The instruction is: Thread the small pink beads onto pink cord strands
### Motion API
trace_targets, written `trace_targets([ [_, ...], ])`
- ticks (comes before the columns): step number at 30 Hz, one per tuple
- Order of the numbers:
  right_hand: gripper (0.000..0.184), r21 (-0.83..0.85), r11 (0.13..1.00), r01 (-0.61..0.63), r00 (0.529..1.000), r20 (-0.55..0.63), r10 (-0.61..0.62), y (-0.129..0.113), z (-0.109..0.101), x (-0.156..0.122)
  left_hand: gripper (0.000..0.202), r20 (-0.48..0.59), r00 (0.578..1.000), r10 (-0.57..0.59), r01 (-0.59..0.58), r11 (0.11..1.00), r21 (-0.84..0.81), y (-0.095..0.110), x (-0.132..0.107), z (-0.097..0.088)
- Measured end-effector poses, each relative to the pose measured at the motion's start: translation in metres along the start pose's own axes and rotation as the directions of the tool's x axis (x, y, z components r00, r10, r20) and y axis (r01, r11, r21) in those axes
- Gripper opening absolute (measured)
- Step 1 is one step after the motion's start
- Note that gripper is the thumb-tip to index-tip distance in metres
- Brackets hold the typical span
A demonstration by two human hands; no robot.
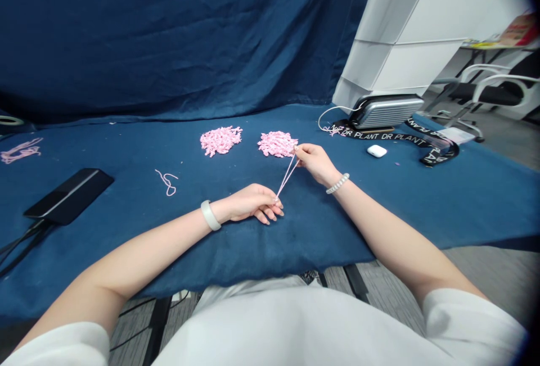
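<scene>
A doubled pink cord point(287, 175) stretches straight between the hands, just in front of a heap of knotted pink pieces point(277, 144) on the blue-clothed tabletop point(337, 214). It looks light and soft, likely to go limp once slack, so its ends seem the best places to hold. The right hand point(316, 163) has a closed pinching grip on the upper end; the left hand point(248, 203), resting on the tabletop, curls its grip around the lower end.

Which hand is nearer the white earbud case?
Right. The right hand lies left of the white earbud case, not touching it; the left hand lies much farther left.
</scene>
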State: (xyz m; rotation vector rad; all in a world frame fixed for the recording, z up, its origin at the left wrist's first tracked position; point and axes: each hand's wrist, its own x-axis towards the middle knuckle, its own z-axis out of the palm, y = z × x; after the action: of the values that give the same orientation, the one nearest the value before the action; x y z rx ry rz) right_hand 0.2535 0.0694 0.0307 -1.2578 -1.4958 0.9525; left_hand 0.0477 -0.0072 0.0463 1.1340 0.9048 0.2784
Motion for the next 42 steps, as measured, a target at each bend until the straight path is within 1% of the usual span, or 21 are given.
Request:
trace_targets([
  [2, 0.027, -0.090, 0.995, 0.034, 0.999, 0.000, -0.034, -0.002, 0.000, -0.002, 0.027, 0.002, 1.000, 0.004, -0.004, 1.000, 0.004, -0.001, 0.001, 0.000],
  [3, 0.025, -0.157, 0.985, 0.073, 0.997, -0.011, -0.075, -0.004, 0.001, -0.004, 0.027, 0.003, 1.000, 0.007, -0.007, 1.000, 0.004, -0.001, 0.001, 0.000],
  [5, 0.022, -0.303, 0.933, 0.193, 0.977, -0.028, -0.212, -0.010, 0.002, -0.009, 0.026, 0.003, 1.000, 0.010, -0.010, 1.000, 0.003, -0.002, 0.001, 0.000],
  [6, 0.022, -0.361, 0.895, 0.263, 0.957, -0.021, -0.290, -0.013, 0.003, -0.012, 0.026, 0.002, 1.000, 0.010, -0.010, 1.000, 0.002, -0.002, 0.001, 0.000],
  [8, 0.024, -0.410, 0.825, 0.388, 0.913, 0.049, -0.405, -0.021, 0.006, -0.019, 0.025, 0.001, 1.000, 0.010, -0.010, 1.000, 0.003, -0.002, 0.001, 0.000],
  [10, 0.025, -0.379, 0.791, 0.481, 0.876, 0.171, -0.451, -0.028, 0.009, -0.027, 0.026, 0.000, 1.000, 0.013, -0.013, 1.000, 0.010, -0.001, 0.001, 0.000],
  [12, 0.023, -0.305, 0.771, 0.559, 0.823, 0.313, -0.474, -0.034, 0.011, -0.032, 0.027, 0.000, 1.000, 0.017, -0.017, 1.000, 0.018, -0.002, 0.000, 0.000],
  [14, 0.022, -0.210, 0.770, 0.602, 0.759, 0.451, -0.470, -0.039, 0.011, -0.036, 0.029, 0.004, 1.000, 0.023, -0.023, 0.999, 0.026, -0.002, 0.000, -0.001],
  [15, 0.022, -0.166, 0.782, 0.601, 0.729, 0.514, -0.451, -0.041, 0.010, -0.037, 0.030, 0.008, 1.000, 0.025, -0.025, 0.999, 0.029, -0.002, 0.000, -0.001],
  [17, 0.023, -0.107, 0.823, 0.557, 0.680, 0.628, -0.379, -0.044, 0.008, -0.038, 0.031, 0.015, 0.999, 0.029, -0.029, 0.999, 0.032, -0.002, 0.000, -0.002],
  [20, 0.025, -0.091, 0.878, 0.470, 0.622, 0.740, -0.256, -0.046, 0.005, -0.039, 0.033, 0.025, 0.999, 0.041, -0.042, 0.998, 0.036, -0.003, 0.000, -0.002],
  [21, 0.025, -0.099, 0.890, 0.446, 0.617, 0.754, -0.225, -0.046, 0.005, -0.040, 0.034, 0.029, 0.999, 0.045, -0.046, 0.998, 0.038, -0.003, -0.001, -0.002],
  [23, 0.024, -0.123, 0.900, 0.417, 0.629, 0.754, -0.188, -0.046, 0.005, -0.041, 0.036, 0.034, 0.998, 0.049, -0.051, 0.998, 0.038, -0.003, -0.001, -0.003],
  [25, 0.023, -0.157, 0.893, 0.423, 0.645, 0.744, -0.175, -0.046, 0.006, -0.042, 0.037, 0.032, 0.998, 0.050, -0.051, 0.998, 0.032, -0.003, -0.001, -0.003],
  [26, 0.022, -0.176, 0.884, 0.434, 0.645, 0.745, -0.168, -0.046, 0.007, -0.042, 0.037, 0.031, 0.998, 0.050, -0.051, 0.998, 0.028, -0.003, -0.001, -0.003],
  [31, 0.023, -0.295, 0.806, 0.514, 0.604, 0.791, -0.096, -0.047, 0.008, -0.043, 0.040, 0.030, 0.998, 0.049, -0.050, 0.998, 0.024, -0.001, -0.002, -0.001],
  [35, 0.027, -0.323, 0.761, 0.563, 0.582, 0.809, -0.087, -0.045, 0.008, -0.042, 0.040, 0.022, 0.999, 0.037, -0.038, 0.999, 0.021, 0.000, -0.003, 0.000],
  [39, 0.027, -0.279, 0.798, 0.534, 0.566, 0.819, -0.092, -0.042, 0.008, -0.040, 0.039, 0.031, 0.999, 0.017, -0.017, 1.000, 0.001, 0.001, -0.003, -0.002],
  [42, 0.027, -0.264, 0.830, 0.492, 0.575, 0.814, -0.081, -0.043, 0.007, -0.038, 0.037, 0.070, 0.998, 0.009, -0.006, 0.999, -0.046, 0.001, -0.003, -0.005],
])
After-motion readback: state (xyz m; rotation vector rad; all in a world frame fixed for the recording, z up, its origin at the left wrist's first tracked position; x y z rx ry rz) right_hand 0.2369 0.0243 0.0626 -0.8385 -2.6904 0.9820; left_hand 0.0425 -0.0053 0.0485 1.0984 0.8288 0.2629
